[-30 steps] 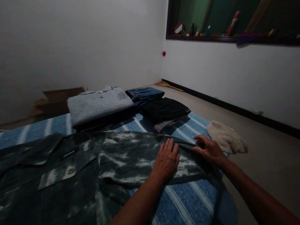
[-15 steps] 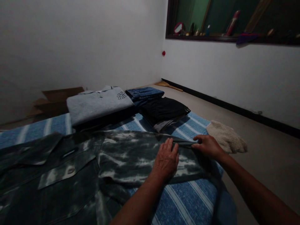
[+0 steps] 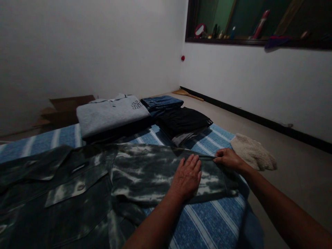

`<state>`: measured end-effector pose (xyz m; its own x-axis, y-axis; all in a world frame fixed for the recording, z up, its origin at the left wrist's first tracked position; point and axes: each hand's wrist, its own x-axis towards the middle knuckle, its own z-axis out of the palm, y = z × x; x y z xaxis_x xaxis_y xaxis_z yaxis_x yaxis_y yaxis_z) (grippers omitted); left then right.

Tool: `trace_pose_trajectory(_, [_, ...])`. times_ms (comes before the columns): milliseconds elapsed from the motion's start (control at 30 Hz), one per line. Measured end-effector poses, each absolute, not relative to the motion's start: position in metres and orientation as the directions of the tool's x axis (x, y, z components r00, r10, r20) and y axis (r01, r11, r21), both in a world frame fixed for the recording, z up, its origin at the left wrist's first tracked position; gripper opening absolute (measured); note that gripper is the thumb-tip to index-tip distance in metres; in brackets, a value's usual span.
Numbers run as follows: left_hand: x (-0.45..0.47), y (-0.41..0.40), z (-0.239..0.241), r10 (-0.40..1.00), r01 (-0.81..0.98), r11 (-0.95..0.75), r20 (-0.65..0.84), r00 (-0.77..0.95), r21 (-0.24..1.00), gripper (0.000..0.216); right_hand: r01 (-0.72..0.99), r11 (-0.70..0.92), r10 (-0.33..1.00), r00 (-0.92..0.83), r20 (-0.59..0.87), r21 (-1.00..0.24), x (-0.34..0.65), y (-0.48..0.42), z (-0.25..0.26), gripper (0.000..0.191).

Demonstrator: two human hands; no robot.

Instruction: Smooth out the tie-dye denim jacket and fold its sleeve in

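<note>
Tie-dye shirt [image 3: 145, 173] lies under the flat left hand [image 3: 187, 177], its edge pinched by the right hand [image 3: 228, 158]; folded clothes [image 3: 145, 116] behind.

Shirt [image 3: 103, 180] on mattress [image 3: 207, 224]; folded clothes [image 3: 111, 114] behind.

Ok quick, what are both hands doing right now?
Left hand: open, flat on the tie-dye shirt sleeve.
Right hand: closed, pinching the sleeve's far edge.
</note>
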<state>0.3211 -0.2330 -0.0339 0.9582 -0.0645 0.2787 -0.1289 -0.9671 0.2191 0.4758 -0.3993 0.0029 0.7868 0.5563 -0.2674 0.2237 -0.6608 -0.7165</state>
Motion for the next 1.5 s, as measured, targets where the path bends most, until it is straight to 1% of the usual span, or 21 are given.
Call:
trace_pose_trajectory(67, [0.322,-0.232,-0.035,-0.099,-0.162,-0.962,0.27,0.958,0.221,0.039,0.222,-0.652,0.563,0.783,-0.266,-0.725,0.476,-0.399,0.002,0.013])
trace_pose_trajectory(267, [0.324,-0.232,-0.031,-0.104,-0.15,-0.963,0.201,0.974,0.226,0.043,0.269,-0.631,0.621,0.737,-0.267,-0.727,0.477,-0.4,0.006,0.013])
trace_pose_trajectory(400, [0.325,-0.231,-0.029,-0.115,-0.148,-0.96,0.148,0.982,0.236,0.048,0.325,-0.634,0.67,0.683,-0.289,-0.702,0.483,-0.397,0.007,0.008])
trace_pose_trajectory(500, [0.325,-0.231,-0.029,-0.113,-0.139,-0.962,0.119,0.986,0.236,0.05,0.37,-0.65,0.686,0.662,-0.303,-0.664,0.486,-0.393,0.007,0.012])
trace_pose_trajectory(567, [0.325,-0.232,-0.029,-0.107,-0.132,-0.964,0.115,0.988,0.232,0.05,0.394,-0.667,0.683,0.661,-0.309,-0.632,0.487,-0.391,0.008,0.014])
trace_pose_trajectory(700, [0.325,-0.232,-0.028,-0.107,-0.13,-0.965,0.111,0.988,0.228,0.05,0.419,-0.704,0.659,0.686,-0.307,-0.574,0.484,-0.387,0.009,0.011])
trace_pose_trajectory(833, [0.325,-0.232,-0.027,-0.109,-0.129,-0.965,0.099,0.989,0.227,0.05,0.394,-0.744,0.607,0.737,-0.298,-0.54,0.482,-0.378,0.008,0.022])
trace_pose_trajectory(933, [0.325,-0.231,-0.026,-0.112,-0.131,-0.964,0.094,0.989,0.232,0.051,0.389,-0.75,0.59,0.759,-0.275,-0.535,0.479,-0.371,0.007,0.022])
trace_pose_trajectory(1133, [0.326,-0.232,-0.025,-0.113,-0.131,-0.963,0.085,0.99,0.235,0.051,0.454,-0.692,0.636,0.751,-0.177,-0.561,0.476,-0.372,0.002,0.022])
trace_pose_trajectory(1267, [0.326,-0.232,-0.026,-0.103,-0.121,-0.968,0.089,0.991,0.221,0.052,0.491,-0.676,0.656,0.741,-0.145,-0.549,0.476,-0.375,-0.001,0.024])
trace_pose_trajectory(1400, [0.326,-0.232,-0.03,-0.093,-0.115,-0.971,0.11,0.99,0.211,0.053,0.533,-0.694,0.656,0.745,-0.12,-0.484,0.475,-0.375,-0.002,0.026])
trace_pose_trajectory(1500, [0.326,-0.233,-0.032,-0.089,-0.115,-0.97,0.127,0.988,0.213,0.054,0.561,-0.732,0.631,0.772,-0.074,-0.387,0.472,-0.377,-0.005,0.026])
